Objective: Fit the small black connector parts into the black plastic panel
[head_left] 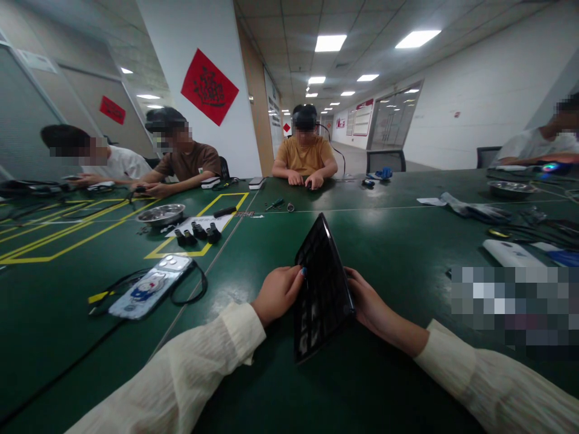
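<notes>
A flat black tablet-like panel (322, 295) stands tilted on edge in front of me, its glossy dark face turned to the left with faint reflections on it. My right hand (368, 301) holds it from the right side, and some of those fingers are hidden behind it. Against the glossy face, my left hand (280, 292) is closed, thumb and fingers pinched together. A small blue thing (304, 272) shows at the left fingertips; its kind is too small to make out.
To the left lie a phone in a patterned case (151, 288), a black cable loop (192, 289), several black cylindrical parts (198, 232) and a metal bowl (161, 214). A green-handled tool (275, 204) lies farther back. A white device (511, 253) is at right. Several people sit around the green table (253, 386).
</notes>
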